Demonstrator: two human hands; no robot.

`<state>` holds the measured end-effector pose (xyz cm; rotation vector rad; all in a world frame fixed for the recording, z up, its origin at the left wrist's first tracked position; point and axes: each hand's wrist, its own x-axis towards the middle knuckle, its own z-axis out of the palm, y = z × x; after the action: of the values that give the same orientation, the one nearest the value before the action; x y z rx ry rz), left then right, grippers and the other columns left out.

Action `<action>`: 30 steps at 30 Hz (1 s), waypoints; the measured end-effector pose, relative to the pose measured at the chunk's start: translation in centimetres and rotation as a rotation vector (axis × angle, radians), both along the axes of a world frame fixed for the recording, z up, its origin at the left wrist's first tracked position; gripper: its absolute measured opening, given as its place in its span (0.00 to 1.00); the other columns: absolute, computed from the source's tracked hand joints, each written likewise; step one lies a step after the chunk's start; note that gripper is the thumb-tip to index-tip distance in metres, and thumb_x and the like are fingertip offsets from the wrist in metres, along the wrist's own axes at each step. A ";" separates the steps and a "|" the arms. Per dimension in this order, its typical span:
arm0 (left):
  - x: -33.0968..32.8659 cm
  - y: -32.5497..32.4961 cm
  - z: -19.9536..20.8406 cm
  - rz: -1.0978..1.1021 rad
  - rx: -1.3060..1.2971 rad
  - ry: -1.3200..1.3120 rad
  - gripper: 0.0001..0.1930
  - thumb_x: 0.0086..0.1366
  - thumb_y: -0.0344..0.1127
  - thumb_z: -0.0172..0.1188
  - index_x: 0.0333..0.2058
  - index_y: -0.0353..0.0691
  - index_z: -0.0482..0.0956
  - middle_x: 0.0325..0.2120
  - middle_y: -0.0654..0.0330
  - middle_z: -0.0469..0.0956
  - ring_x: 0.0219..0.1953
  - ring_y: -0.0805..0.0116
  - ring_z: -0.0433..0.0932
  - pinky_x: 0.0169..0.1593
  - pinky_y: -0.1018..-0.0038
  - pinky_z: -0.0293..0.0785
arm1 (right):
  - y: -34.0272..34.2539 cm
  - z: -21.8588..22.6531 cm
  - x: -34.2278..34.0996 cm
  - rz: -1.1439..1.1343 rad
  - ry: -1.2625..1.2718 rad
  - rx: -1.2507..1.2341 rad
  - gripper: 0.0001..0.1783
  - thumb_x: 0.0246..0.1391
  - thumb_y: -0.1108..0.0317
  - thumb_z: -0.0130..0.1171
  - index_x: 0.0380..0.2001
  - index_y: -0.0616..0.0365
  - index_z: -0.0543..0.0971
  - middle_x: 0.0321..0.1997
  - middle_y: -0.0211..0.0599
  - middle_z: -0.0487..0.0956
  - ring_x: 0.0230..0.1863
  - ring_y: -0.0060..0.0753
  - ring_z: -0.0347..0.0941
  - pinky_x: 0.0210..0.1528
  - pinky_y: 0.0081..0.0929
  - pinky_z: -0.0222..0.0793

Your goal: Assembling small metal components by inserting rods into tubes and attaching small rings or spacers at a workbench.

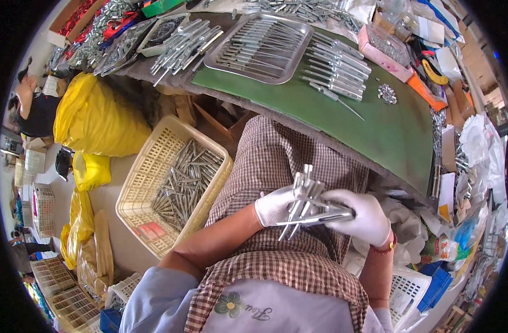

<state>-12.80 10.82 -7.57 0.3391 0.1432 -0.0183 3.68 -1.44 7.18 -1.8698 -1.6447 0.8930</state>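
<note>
Over my lap, my left hand (274, 206) in a white glove grips a bundle of several metal rods (301, 195) that fan upward. My right hand (362, 215), also gloved in white, holds one metal rod (319, 218) lying level across the bundle. A cream plastic basket (154, 145) full of the same metal rods stands to my left, below the table edge. On the green table mat (387, 139) lie rows of finished metal pieces (338, 71) and a steel tray (258, 47) loaded with more.
Yellow sacks (93, 119) lie on the floor left of the basket. A pink box (382, 51), small metal parts (386, 93) and clutter crowd the table's right side. White crates (406, 291) sit by my right. Another person (33, 108) sits at far left.
</note>
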 end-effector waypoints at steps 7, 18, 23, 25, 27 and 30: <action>-0.9 -1.3 0.5 -0.169 0.007 -0.013 0.42 0.50 0.61 0.65 0.54 0.35 0.66 0.43 0.52 0.76 0.40 0.63 0.79 0.39 0.68 0.80 | 0.9 -2.1 0.0 -0.167 0.046 0.192 0.20 0.42 0.70 0.64 0.42 0.60 0.76 0.36 0.43 0.79 0.36 0.36 0.78 0.41 0.27 0.72; -0.4 -1.1 -0.9 -0.137 -0.147 0.009 0.32 0.59 0.54 0.59 0.53 0.37 0.67 0.43 0.50 0.76 0.40 0.59 0.79 0.35 0.63 0.81 | -1.2 0.4 1.1 0.132 0.170 0.092 0.16 0.36 0.71 0.68 0.34 0.56 0.79 0.31 0.35 0.78 0.30 0.33 0.76 0.35 0.25 0.72; -0.1 -1.3 -0.1 -0.174 -0.062 -0.163 0.41 0.56 0.54 0.63 0.60 0.35 0.58 0.46 0.41 0.72 0.47 0.50 0.76 0.41 0.62 0.82 | 1.2 -1.0 -1.2 -0.021 -0.138 0.068 0.21 0.37 0.64 0.66 0.39 0.54 0.78 0.37 0.39 0.75 0.35 0.42 0.76 0.38 0.33 0.72; 0.1 -1.0 0.0 -0.243 -0.027 -0.155 0.41 0.55 0.50 0.65 0.59 0.34 0.57 0.47 0.42 0.71 0.46 0.51 0.76 0.39 0.64 0.82 | 1.6 -1.5 -1.6 -0.162 -0.162 0.090 0.23 0.37 0.66 0.65 0.42 0.56 0.76 0.39 0.42 0.75 0.36 0.43 0.75 0.39 0.33 0.72; -0.1 -1.0 0.5 -0.195 0.077 -0.065 0.37 0.55 0.48 0.65 0.56 0.31 0.60 0.44 0.42 0.73 0.43 0.55 0.78 0.37 0.67 0.82 | 1.5 -2.0 -1.4 -0.302 -0.098 0.193 0.23 0.38 0.70 0.64 0.43 0.58 0.76 0.40 0.42 0.75 0.36 0.40 0.75 0.39 0.32 0.72; -0.1 -0.4 0.4 -0.210 0.080 -0.023 0.37 0.53 0.45 0.67 0.55 0.32 0.61 0.44 0.46 0.73 0.41 0.59 0.79 0.37 0.69 0.82 | 0.4 -1.5 -0.3 -0.669 0.363 0.259 0.16 0.46 0.75 0.55 0.42 0.62 0.76 0.35 0.31 0.76 0.24 0.18 0.67 0.24 0.16 0.63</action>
<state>-12.90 10.42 -7.15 0.4325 0.0847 -0.2164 3.40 -1.08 5.68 -1.7656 -0.7874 0.6373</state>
